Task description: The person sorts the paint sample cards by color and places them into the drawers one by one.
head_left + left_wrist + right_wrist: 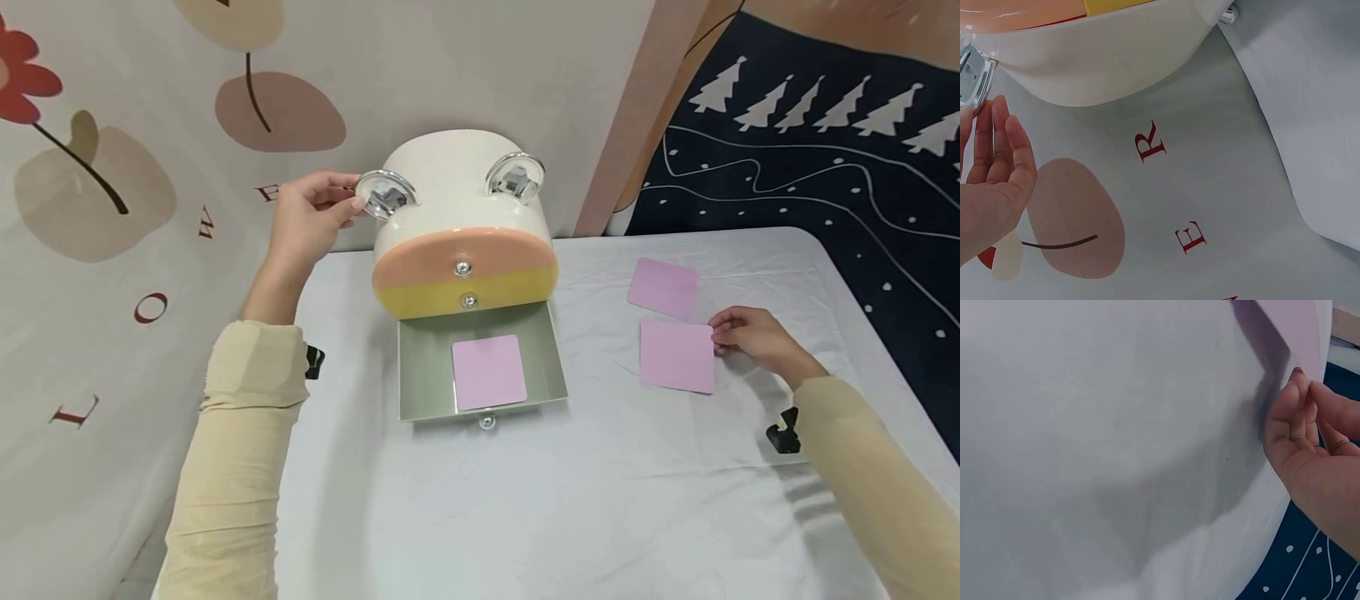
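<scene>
My left hand (pixel 309 218) pinches the rim of the left silver ear-like disc (pixel 385 195) on a rounded white drawer box (pixel 442 167). Its bottom green drawer (pixel 423 367) is pulled out, and a pink square card (pixel 489 372) lies inside, towards the front. Over to the right, my right hand (pixel 753 337) pinches the right edge of another pink card (pixel 677 357). In the right wrist view this card (pixel 1300 331) slants up from between thumb and fingertips, with a shadow on the white cloth beside it. A third pink card (pixel 664 287) lies just behind it on the table.
The box's orange drawer (pixel 420 262) and yellow drawer (pixel 427 297) are closed, each with a clear knob. A second silver disc (pixel 517 177) sits at the box's right. Behind stands a patterned curtain (pixel 465 67); a dark cloth with trees (pixel 787 175) hangs beyond the white-covered table (pixel 525 508).
</scene>
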Motion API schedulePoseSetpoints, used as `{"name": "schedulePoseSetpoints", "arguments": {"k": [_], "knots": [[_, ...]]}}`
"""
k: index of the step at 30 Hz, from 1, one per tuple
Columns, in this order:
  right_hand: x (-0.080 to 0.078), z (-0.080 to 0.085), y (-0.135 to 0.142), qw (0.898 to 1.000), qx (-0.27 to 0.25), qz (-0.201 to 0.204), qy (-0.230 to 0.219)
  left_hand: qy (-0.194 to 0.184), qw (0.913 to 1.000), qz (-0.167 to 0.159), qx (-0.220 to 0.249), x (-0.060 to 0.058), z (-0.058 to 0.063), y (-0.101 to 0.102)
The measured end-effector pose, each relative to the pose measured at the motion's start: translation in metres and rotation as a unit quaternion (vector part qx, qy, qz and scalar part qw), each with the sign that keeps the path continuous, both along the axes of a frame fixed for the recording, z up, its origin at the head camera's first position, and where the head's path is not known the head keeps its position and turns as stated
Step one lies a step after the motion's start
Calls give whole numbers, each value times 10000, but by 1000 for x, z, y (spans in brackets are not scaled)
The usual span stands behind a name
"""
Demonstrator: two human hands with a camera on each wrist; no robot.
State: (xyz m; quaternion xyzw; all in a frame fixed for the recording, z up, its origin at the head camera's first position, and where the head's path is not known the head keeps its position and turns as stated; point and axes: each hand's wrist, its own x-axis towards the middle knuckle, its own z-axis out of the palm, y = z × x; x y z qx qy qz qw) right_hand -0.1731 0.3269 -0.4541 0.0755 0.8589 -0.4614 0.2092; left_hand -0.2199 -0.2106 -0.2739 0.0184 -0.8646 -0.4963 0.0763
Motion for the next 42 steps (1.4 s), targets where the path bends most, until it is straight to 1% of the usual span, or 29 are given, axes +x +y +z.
{"name": "schedulePoseSetpoints", "arguments": {"k": [3, 6, 9, 14, 17, 19, 23, 25, 28, 32, 37, 39, 42], "knots": [[0, 6, 1, 9997, -213, -90, -67, 12, 10000, 4, -22, 0, 0, 0], [-1, 15, 1, 9996, -281, -80, -28, -5, 10000, 26, -12, 0, 0, 0], [-2, 26, -2, 9995, -306, -14, 97, -16, 10000, 33, -17, 0, 0, 0], [-5, 46, -12, 9979, -522, 121, 360, -9, 10000, 37, -50, -1, -1, -1], [-7, 58, -23, 9962, -699, 145, 491, -20, 9999, 59, -88, -2, 0, -1], [-9, 67, -34, 9948, -865, 88, 536, -3, 9999, 44, -112, -3, 0, -2], [-12, 80, -58, 9920, -1158, 41, 506, -17, 9999, 21, -106, -4, 1, -2], [-13, 85, -71, 9910, -1244, 99, 483, -34, 10000, 14, -83, -4, 1, -1], [-13, 90, -89, 9898, -1330, 233, 450, -61, 10000, 19, -75, -5, 1, -1], [-14, 92, -112, 9861, -1528, 480, 448, -75, 9999, 15, -80, -4, 2, -1], [-16, 85, -139, 9768, -1958, 782, 374, -93, 9999, 18, -66, -4, 2, -2], [-16, 81, -150, 9744, -2070, 810, 340, -97, 9999, 17, -66, -4, 2, -1], [-16, 75, -166, 9736, -2114, 807, 301, -92, 9999, 11, -75, -4, 2, -1]]}}
